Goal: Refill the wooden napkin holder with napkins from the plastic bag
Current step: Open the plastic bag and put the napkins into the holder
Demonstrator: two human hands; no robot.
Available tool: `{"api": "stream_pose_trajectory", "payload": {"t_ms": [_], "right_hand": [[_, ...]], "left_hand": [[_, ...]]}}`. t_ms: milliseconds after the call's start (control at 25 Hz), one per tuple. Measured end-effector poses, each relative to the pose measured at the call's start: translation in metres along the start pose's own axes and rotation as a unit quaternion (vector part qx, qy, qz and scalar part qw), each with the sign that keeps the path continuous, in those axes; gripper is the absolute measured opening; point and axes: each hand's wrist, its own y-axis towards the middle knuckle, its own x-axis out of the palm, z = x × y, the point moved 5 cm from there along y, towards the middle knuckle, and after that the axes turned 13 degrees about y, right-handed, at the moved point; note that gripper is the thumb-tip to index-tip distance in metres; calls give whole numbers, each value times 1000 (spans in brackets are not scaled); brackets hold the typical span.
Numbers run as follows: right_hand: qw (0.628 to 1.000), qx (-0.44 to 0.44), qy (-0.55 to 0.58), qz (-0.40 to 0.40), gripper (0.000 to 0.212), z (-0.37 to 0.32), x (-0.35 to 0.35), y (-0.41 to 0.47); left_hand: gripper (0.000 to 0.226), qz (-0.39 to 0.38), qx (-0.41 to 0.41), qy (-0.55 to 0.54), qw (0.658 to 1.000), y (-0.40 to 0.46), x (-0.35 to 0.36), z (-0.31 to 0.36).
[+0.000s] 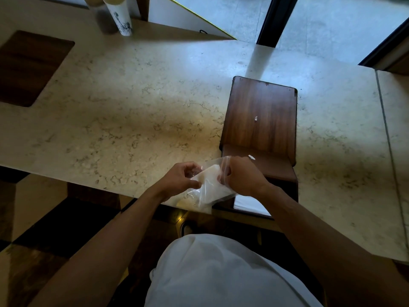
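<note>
A clear plastic bag (208, 189) with a stack of white napkins (210, 176) inside hangs over the counter's near edge. My left hand (180, 178) pinches the bag's left side near its mouth. My right hand (242, 177) grips the bag's right side at the top edge. The dark wooden napkin holder (261, 116) lies on the marble counter just right of the bag, partly behind my right hand. White napkins (250, 206) show in its near opening by the counter edge.
The marble counter (132, 111) has a dark rectangular cut-out (28, 67) at far left. Two tall paper cups (117, 15) stand at the back left. A white scrap (256, 118) lies on the holder. A floor and dark window frame lie beyond the counter.
</note>
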Motion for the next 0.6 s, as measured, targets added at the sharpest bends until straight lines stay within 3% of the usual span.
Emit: {"api": "stream_pose_trajectory", "payload": {"t_ms": [120, 240, 400, 600], "right_hand": [[999, -24, 9, 26, 17, -3, -15, -6], [998, -24, 23, 49, 9, 5, -30, -9], [993, -10, 57, 101, 21, 24, -57, -12], [974, 31, 126, 185, 24, 46, -84, -20]], "left_hand": [[40, 1, -2, 43, 999, 2, -2, -2], [37, 14, -6, 52, 999, 4, -8, -2], [34, 48, -24, 82, 995, 9, -22, -3], [29, 97, -96, 18, 990, 12, -38, -21]]}}
